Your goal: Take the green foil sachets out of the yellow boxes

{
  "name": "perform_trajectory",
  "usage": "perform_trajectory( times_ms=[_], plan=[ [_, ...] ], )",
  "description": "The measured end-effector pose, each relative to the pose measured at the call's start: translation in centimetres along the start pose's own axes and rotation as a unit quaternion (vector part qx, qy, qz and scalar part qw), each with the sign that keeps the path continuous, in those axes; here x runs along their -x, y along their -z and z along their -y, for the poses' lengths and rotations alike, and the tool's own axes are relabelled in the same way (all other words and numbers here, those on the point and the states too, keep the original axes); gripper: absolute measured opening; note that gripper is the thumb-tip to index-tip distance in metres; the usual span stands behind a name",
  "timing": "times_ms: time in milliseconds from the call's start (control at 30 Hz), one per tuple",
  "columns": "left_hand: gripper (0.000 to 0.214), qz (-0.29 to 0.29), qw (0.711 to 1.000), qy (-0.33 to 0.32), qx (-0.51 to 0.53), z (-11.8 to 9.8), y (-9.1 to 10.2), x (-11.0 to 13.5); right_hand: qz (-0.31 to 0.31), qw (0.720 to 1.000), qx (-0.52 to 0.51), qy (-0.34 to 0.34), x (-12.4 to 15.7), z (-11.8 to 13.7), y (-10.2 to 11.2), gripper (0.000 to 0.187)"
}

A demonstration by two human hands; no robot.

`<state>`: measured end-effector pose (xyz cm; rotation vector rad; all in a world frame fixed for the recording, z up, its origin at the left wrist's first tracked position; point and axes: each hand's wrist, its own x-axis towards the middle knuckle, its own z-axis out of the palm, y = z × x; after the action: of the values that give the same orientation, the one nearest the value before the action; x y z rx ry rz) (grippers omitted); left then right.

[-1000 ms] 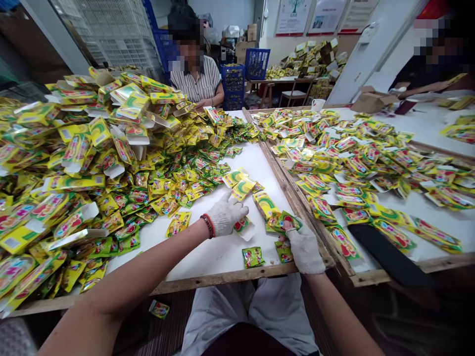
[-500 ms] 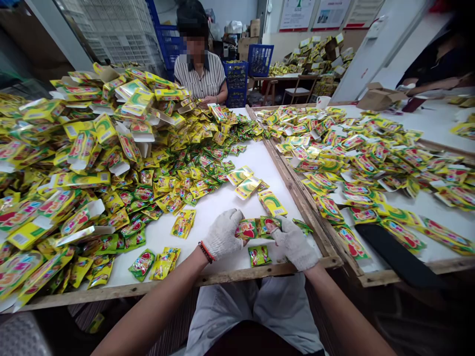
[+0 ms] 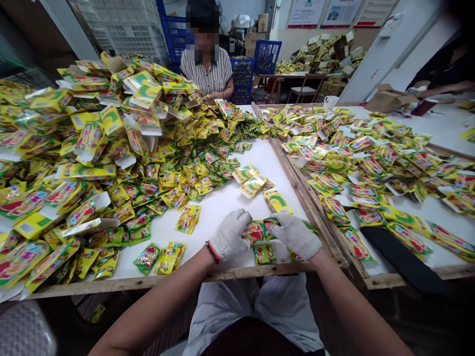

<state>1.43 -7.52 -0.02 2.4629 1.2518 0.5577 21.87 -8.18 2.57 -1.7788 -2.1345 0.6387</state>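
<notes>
Both my hands wear whitish knit gloves, with bare fingertips. My left hand (image 3: 230, 235) is closed, thumb and fingers pinching the left end of a green candy packet (image 3: 255, 230) with a red fruit print. From the other side my right hand (image 3: 297, 236) is closed, its fingertips on a second green packet overlapping the first; the palm hides much of it. Just below, another green packet (image 3: 264, 253) lies on the white tabletop (image 3: 218, 207). More green foil pokes out behind and under my right hand. Three yellow boxes, one being this box (image 3: 277, 201), lie beyond my hands.
A tall heap of yellow boxes and small packets (image 3: 122, 133) fills the left. Wooden rails (image 3: 297, 183) split the table; flat yellow boxes (image 3: 363, 143) and a black slab (image 3: 401, 257) lie to the right. A person (image 3: 208, 69) sits opposite, blue crates (image 3: 243, 74) behind.
The view has shifted slightly, moving the scene a little rightward. My right hand has turned flatter over the packets, and a white edge seen under them earlier no longer shows.
</notes>
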Motion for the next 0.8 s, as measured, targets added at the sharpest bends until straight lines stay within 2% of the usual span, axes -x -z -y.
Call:
perform_trajectory(
  times_ms=[67,200,267,333,400,467,567,667,733,800],
  plan=[
    [0.042,0.001,1.0,0.006,-0.014,0.0,0.0,0.0,0.011,1.0,-0.008,0.004,-0.1,0.2,0.2,0.02],
    [0.041,-0.011,0.999,0.024,-0.026,0.4,0.2,-0.1,0.043,0.99,-0.121,-0.051,0.2,-0.4,0.2,0.019],
    [0.044,-0.012,1.0,0.013,-0.025,0.4,0.1,-0.1,0.004,0.992,-0.114,-0.061,0.5,-0.7,-0.4,0.02],
    [0.045,-0.01,1.0,0.006,-0.021,0.4,-0.2,-0.1,-0.064,0.993,-0.083,-0.048,0.7,-0.5,-1.4,0.022],
    [0.044,-0.007,1.0,0.006,-0.018,0.4,-0.4,0.0,-0.096,0.992,-0.078,-0.024,0.8,-0.1,-2.4,0.019],
    [0.043,-0.004,1.0,0.007,-0.02,0.4,-0.5,0.1,-0.07,0.992,-0.106,-0.006,0.8,0.1,-2.9,0.016],
    [0.041,-0.008,0.999,0.024,-0.032,0.5,-0.3,0.1,-0.027,0.978,-0.199,-0.055,1.0,0.0,-2.2,0.02],
    [0.041,-0.009,0.999,0.032,-0.029,0.4,-0.2,-0.1,0.037,0.938,-0.325,-0.113,1.7,0.1,-1.3,0.033],
    [0.045,0.002,1.0,0.013,-0.022,0.3,-0.4,-0.2,0.121,0.909,-0.383,-0.107,2.1,0.6,-1.2,0.031],
    [0.047,0.011,1.0,-0.005,-0.016,0.2,-0.5,-0.1,0.176,0.892,-0.408,-0.08,2.4,1.1,-1.6,0.027]
  ],
)
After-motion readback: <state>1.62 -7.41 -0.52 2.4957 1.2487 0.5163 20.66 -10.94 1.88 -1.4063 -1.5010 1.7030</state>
